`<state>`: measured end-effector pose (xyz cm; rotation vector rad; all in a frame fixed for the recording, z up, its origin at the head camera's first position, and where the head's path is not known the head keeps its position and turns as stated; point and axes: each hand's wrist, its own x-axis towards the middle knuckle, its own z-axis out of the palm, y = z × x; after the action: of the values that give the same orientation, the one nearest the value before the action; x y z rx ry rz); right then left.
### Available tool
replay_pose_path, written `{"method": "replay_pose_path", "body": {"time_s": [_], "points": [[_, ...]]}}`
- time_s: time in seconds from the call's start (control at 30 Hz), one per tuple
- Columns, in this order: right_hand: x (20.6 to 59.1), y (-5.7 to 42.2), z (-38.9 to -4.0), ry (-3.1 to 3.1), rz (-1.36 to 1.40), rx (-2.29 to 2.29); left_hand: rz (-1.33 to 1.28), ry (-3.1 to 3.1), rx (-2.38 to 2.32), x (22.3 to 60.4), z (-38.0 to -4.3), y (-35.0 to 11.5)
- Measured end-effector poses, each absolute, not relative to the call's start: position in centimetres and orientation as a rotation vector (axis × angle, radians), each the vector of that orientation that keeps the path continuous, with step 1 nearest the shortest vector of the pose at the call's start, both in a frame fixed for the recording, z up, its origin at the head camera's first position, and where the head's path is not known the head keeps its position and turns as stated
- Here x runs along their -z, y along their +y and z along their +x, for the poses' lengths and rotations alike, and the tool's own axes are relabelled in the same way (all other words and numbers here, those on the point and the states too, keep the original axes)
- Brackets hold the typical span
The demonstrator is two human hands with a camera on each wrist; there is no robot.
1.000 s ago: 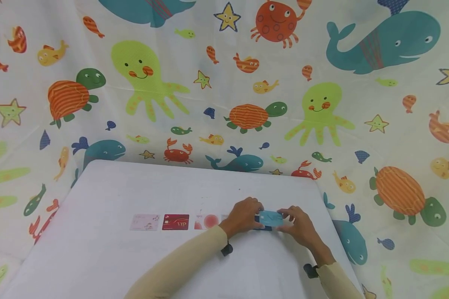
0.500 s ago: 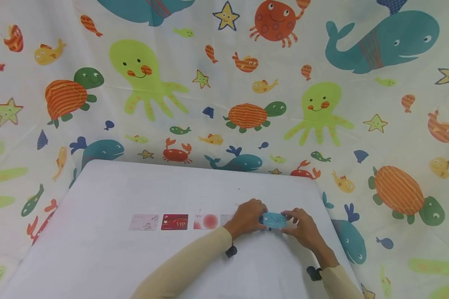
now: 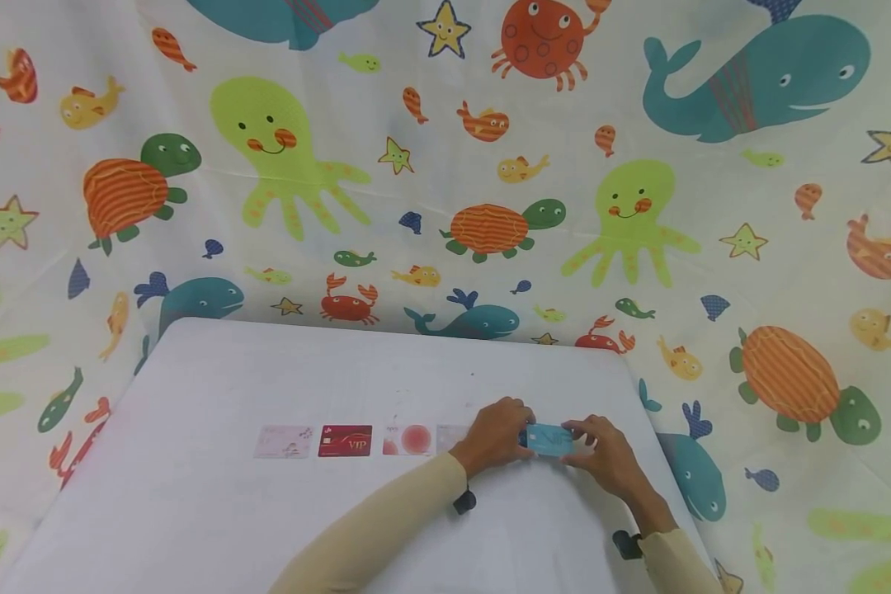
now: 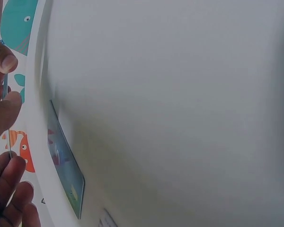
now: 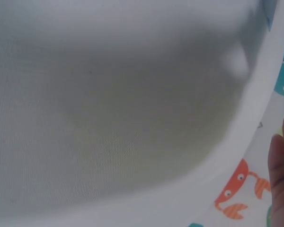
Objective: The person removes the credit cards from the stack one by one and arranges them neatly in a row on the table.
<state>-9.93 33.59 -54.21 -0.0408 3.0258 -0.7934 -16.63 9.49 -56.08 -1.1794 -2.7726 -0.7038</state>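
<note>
My right hand (image 3: 605, 454) pinches the right end of a light blue card (image 3: 549, 440) above the table. At its other end my left hand (image 3: 496, 435) grips the cards, with a dark blue card (image 3: 523, 437) just showing by its fingertips; most of that one is hidden. In the left wrist view, the left thumb (image 4: 7, 113) and fingers (image 4: 12, 184) hold a thin card edge-on, with the right thumb (image 4: 4, 59) above. The right wrist view shows only some right fingers (image 5: 280, 161) and a blue card corner (image 5: 270, 14).
A row on the white table (image 3: 193, 511) holds a pale pink card (image 3: 284, 442), a red VIP card (image 3: 345, 440), a card with a red circle (image 3: 410, 440) and a greyish card (image 3: 451, 437). A printed curtain (image 3: 416, 124) hangs behind.
Both hands have moved slightly to the right with the light blue card. Less of the dark blue card shows beneath it now. The row of cards has stayed put.
</note>
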Motion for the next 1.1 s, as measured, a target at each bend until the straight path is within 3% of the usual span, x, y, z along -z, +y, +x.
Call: {"method": "replay_pose_path", "body": {"time_s": [1.1], "points": [[54.2, 36.0, -10.2, 2.949, 0.038, 0.761, -1.188, -2.821, 0.691, 56.6, -16.3, 11.8]]}}
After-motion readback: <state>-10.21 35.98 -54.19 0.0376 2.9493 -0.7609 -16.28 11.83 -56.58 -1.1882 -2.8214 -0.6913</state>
